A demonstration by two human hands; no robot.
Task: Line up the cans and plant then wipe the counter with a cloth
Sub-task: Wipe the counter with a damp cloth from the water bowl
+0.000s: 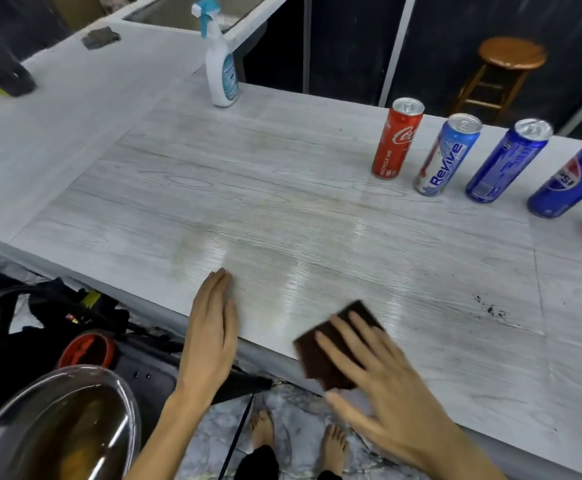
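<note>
The cloth (331, 348), dark brown and folded, is pressed flat onto the counter (282, 188) near its front edge by the right hand (383, 379), fingers spread wide over it. The left hand (213, 327) is laid flat on the counter edge, fingers together, holding nothing. Four cans are stood in a row at the far right: red can (397, 138), Revive can (448, 155), blue can (509, 161), Pepsi can (573, 178). A spray bottle (221, 64) is stood at the far edge. Black specks (488, 308) are seen right of the cloth.
</note>
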